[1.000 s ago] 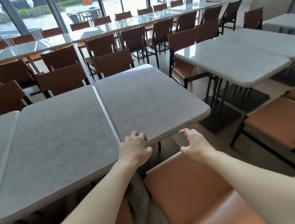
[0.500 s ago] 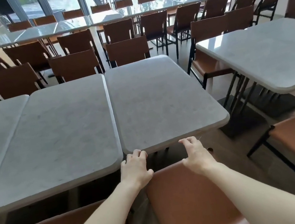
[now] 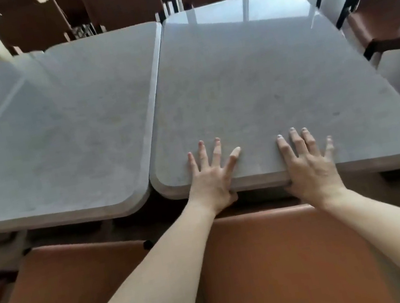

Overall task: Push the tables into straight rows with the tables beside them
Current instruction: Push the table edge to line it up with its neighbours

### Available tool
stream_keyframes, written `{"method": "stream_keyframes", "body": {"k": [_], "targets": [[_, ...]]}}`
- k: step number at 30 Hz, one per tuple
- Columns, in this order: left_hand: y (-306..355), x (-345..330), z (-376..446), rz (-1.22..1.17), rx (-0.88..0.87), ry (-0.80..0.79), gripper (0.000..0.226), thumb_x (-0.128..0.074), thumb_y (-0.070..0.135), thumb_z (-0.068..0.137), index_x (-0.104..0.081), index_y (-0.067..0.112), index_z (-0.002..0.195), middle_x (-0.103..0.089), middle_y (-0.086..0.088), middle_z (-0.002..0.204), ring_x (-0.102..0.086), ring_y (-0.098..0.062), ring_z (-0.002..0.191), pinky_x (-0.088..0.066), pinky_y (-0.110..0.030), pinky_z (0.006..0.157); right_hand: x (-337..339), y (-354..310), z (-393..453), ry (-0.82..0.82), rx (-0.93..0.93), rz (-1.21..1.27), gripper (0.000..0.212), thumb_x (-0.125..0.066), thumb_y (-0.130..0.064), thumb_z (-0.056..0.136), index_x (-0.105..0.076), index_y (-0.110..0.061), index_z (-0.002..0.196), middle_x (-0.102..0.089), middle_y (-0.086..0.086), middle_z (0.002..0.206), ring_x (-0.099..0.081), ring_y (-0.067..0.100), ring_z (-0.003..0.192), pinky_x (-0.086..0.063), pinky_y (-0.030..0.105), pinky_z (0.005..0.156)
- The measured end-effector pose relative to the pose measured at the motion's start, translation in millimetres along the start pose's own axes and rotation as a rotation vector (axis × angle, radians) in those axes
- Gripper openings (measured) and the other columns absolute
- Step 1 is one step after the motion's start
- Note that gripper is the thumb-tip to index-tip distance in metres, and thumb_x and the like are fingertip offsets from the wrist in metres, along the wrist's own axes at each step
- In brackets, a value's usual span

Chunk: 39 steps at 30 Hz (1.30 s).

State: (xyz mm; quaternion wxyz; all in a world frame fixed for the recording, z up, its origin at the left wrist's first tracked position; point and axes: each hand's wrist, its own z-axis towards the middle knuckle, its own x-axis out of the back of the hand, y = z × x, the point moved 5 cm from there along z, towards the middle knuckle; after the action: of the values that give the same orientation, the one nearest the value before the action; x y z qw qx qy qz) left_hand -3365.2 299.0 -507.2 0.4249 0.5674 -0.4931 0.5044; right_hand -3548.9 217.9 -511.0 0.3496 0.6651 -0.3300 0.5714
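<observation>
Grey stone-topped table (image 3: 248,85) beside its twin (image 3: 57,127): I see my left hand (image 3: 209,176) and right hand (image 3: 309,162) flat, fingers spread, on its near edge

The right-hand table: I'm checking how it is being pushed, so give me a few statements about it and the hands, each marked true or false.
1. Both hands lie on the right-hand table. True.
2. The left hand has its fingers spread flat on the top. True.
3. The right hand rests on the left-hand table. False: it is at the near edge of the right-hand table.
4. A cup stands on the right-hand table. False: only the hands are on it.
5. A brown chair seat lies below the forearms. True.
</observation>
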Motion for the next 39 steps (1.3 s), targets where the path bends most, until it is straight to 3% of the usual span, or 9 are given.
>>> {"method": "stream_keyframes", "body": {"k": [3, 7, 11, 15, 20, 24, 29, 35, 39], "targets": [[-1, -7, 0, 0.023, -0.007, 0.115, 0.109, -0.079, 0.042, 0.080, 0.000, 0.037, 0.155, -0.006, -0.018, 0.169, -0.004, -0.054, 0.151, -0.005, -0.070, 0.118, -14, 1, 1, 0.075, 0.039, -0.060, 0.122, -0.098, -0.020, 0.042, -0.043, -0.003, 0.149, -0.042, 0.031, 0.151, -0.040, 0.051, 0.141, -0.027, 0.081, 0.102], [-1, -9, -1, 0.076, -0.027, 0.128, 0.106, -0.078, 0.033, 0.084, -0.005, 0.031, 0.161, -0.007, -0.023, 0.168, -0.005, -0.057, 0.149, -0.010, -0.075, 0.116, -17, 2, 4, 0.077, 0.044, -0.119, 0.108, -0.089, -0.005, 0.054, -0.037, 0.002, 0.150, -0.041, 0.037, 0.149, -0.038, 0.058, 0.138, -0.028, 0.086, 0.094], [-2, -10, -2, 0.098, -0.052, 0.159, 0.099, -0.063, 0.002, 0.089, -0.002, 0.027, 0.162, -0.004, -0.024, 0.167, -0.004, -0.061, 0.148, -0.012, -0.077, 0.114, -15, -4, 4, 0.093, 0.000, -0.143, 0.096, -0.070, 0.016, 0.066, -0.032, 0.000, 0.153, -0.038, 0.035, 0.152, -0.036, 0.058, 0.140, -0.030, 0.085, 0.094], [4, -7, -5, 0.103, -0.017, 0.135, 0.101, -0.052, -0.014, 0.089, 0.005, 0.027, 0.162, 0.002, -0.023, 0.168, -0.001, -0.061, 0.148, -0.012, -0.075, 0.115, -12, -12, -1, 0.100, -0.061, -0.127, 0.089, -0.057, 0.015, 0.080, -0.022, -0.006, 0.159, -0.027, 0.030, 0.161, -0.025, 0.054, 0.148, -0.026, 0.082, 0.102], [8, -5, -7, 0.112, 0.020, 0.126, 0.096, -0.049, -0.013, 0.090, 0.009, 0.015, 0.161, 0.003, -0.021, 0.169, -0.001, -0.059, 0.149, -0.013, -0.073, 0.116, -10, -12, -3, 0.084, -0.085, -0.111, 0.087, -0.044, 0.013, 0.088, -0.007, -0.012, 0.162, -0.012, 0.023, 0.167, -0.011, 0.048, 0.153, -0.020, 0.078, 0.109], [8, -7, -6, 0.123, 0.043, 0.121, 0.093, -0.050, -0.015, 0.088, 0.007, 0.004, 0.160, 0.002, -0.019, 0.169, -0.001, -0.057, 0.149, -0.013, -0.072, 0.116, -10, -13, -4, 0.073, -0.104, -0.069, 0.093, -0.046, 0.015, 0.088, 0.002, -0.015, 0.162, -0.003, 0.020, 0.169, -0.003, 0.044, 0.155, -0.013, 0.074, 0.114], [10, -5, -8, 0.118, 0.051, 0.095, 0.091, -0.047, -0.017, 0.089, 0.006, 0.003, 0.160, 0.002, -0.019, 0.169, -0.001, -0.057, 0.149, -0.013, -0.073, 0.115, -12, -12, -2, 0.062, -0.120, -0.071, 0.100, -0.062, 0.003, 0.090, 0.004, -0.017, 0.162, -0.003, 0.018, 0.169, -0.004, 0.043, 0.155, -0.017, 0.074, 0.113], [13, -3, -12, 0.110, 0.058, 0.081, 0.089, -0.046, -0.018, 0.090, 0.006, 0.003, 0.160, 0.002, -0.020, 0.169, -0.001, -0.056, 0.150, -0.014, -0.073, 0.116, -11, -13, -7, 0.082, -0.120, -0.084, 0.098, -0.048, 0.018, 0.086, 0.002, -0.017, 0.162, -0.003, 0.017, 0.170, -0.004, 0.043, 0.155, -0.015, 0.073, 0.114], [14, -8, -12, 0.117, 0.054, 0.107, 0.090, -0.049, -0.018, 0.090, 0.005, 0.003, 0.160, 0.000, -0.021, 0.168, -0.003, -0.057, 0.149, -0.015, -0.074, 0.115, -15, -11, -10, 0.103, -0.129, -0.096, 0.100, -0.050, 0.020, 0.082, -0.002, -0.015, 0.163, -0.007, 0.018, 0.169, -0.007, 0.044, 0.155, -0.016, 0.074, 0.113]]}}
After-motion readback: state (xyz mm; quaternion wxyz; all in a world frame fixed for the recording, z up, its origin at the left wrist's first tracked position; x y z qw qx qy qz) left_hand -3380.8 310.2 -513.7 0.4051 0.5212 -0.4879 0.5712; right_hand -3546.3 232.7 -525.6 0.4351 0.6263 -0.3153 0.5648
